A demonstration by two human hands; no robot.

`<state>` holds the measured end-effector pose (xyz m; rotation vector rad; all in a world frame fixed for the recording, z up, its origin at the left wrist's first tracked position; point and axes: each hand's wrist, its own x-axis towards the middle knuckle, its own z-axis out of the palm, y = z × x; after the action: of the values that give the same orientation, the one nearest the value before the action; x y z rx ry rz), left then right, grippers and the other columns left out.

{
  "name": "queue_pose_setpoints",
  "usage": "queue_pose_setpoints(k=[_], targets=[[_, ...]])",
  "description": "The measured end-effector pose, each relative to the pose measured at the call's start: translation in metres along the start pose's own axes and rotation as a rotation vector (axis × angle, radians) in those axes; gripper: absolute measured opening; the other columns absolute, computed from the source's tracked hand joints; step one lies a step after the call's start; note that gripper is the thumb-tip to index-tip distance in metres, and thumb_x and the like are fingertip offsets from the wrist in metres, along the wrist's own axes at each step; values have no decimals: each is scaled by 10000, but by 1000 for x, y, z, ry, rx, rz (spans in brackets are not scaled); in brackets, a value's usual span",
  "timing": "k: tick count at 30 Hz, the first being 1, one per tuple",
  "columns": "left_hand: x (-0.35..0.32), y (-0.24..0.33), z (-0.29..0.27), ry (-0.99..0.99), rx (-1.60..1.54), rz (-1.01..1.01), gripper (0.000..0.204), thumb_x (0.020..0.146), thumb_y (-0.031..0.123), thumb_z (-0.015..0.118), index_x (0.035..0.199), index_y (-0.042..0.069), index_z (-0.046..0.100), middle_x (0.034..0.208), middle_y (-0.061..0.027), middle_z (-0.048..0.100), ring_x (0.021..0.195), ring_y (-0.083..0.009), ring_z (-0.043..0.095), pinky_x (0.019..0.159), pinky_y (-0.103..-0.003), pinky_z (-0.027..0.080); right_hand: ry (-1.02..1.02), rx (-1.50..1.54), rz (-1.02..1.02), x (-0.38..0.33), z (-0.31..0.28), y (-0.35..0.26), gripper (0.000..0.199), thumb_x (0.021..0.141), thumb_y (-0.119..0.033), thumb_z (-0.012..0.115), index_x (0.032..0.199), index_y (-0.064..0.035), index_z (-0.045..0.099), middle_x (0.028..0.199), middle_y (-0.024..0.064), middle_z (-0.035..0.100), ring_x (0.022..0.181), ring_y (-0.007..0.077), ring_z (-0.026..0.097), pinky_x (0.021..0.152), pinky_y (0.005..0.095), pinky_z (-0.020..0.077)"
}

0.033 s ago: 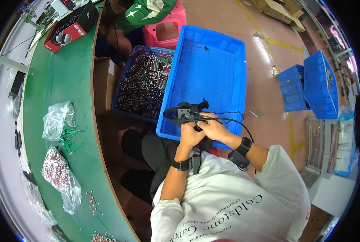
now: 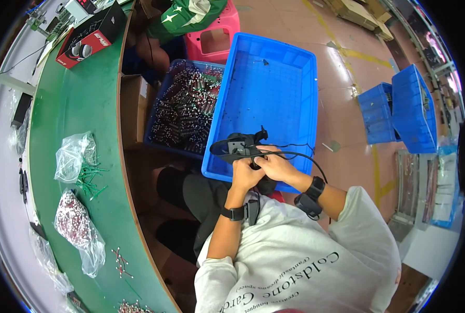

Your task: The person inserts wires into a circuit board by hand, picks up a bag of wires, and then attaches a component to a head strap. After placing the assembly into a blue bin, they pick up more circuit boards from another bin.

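Both of my hands are held together above the near end of a large blue plastic tray (image 2: 274, 94). Closed fingers of my left hand (image 2: 247, 175) grip the underside of a black device with a cable (image 2: 236, 148). My right hand (image 2: 275, 166) presses against the left one, its fingers bent over the device's right side. A grey plate shows on the device, and a strap-like piece sticks up from it. The black cable (image 2: 300, 155) runs right from it and curves down past my right wrist. Black bands with small boxes are strapped round both wrists.
A crate (image 2: 154, 117) of thin dark sticks with pale tips stands left of the tray. Bagged red-and-white pieces (image 2: 75, 219) and green strips (image 2: 90, 180) lie on the green table (image 2: 97, 120). Behind are a pink stool (image 2: 222, 39) and another person's leg (image 2: 159, 57). Blue bins (image 2: 415, 112) stand right.
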<state>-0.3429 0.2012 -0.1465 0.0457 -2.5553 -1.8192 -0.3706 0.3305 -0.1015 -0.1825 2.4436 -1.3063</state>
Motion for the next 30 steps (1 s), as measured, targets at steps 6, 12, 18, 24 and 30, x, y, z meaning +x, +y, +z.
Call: queue_pose_setpoints(k=[6, 12, 18, 24, 30], targets=[[1, 2, 5, 180, -34, 79, 93, 687, 78, 679, 680, -3, 633, 592, -175, 597, 535, -294, 632, 502, -347, 463, -149, -177, -269, 5, -13, -9, 272, 829, -77, 540, 1070, 30, 609, 1054, 214, 626, 970, 411, 551, 909, 418, 430], [-11, 11, -14, 225, -10, 70, 117, 717, 114, 690, 727, 6, 649, 605, -176, 603, 550, -310, 633, 507, -344, 466, -89, -188, -499, -27, -18, -22, 409, 841, -108, 538, 1201, 81, 492, 1118, 281, 535, 1051, 411, 522, 895, 478, 424], [-46, 53, -72, 356, -40, 34, 81, 711, 31, 660, 664, -29, 634, 557, -21, 585, 553, -61, 540, 536, -240, 431, -920, 310, -471, -39, -172, -89, 534, 854, -223, 657, 1255, 76, 474, 934, 171, 619, 859, 254, 608, 822, 328, 459], [-100, 90, -136, 323, 275, 310, 72, 644, 40, 682, 625, 14, 617, 551, -79, 584, 485, -187, 577, 514, -283, 431, 334, 138, 440, 27, -200, 132, 613, 764, -377, 750, 1166, 43, 556, 889, 120, 634, 836, 191, 603, 733, 286, 480], [-162, 107, -138, 657, 96, 151, 190, 634, 119, 712, 684, -8, 580, 660, -103, 611, 571, -242, 586, 586, -306, 459, 277, 374, 715, 67, -129, 283, 638, 693, -233, 725, 1196, 115, 544, 1172, 265, 591, 1090, 341, 577, 926, 409, 447]])
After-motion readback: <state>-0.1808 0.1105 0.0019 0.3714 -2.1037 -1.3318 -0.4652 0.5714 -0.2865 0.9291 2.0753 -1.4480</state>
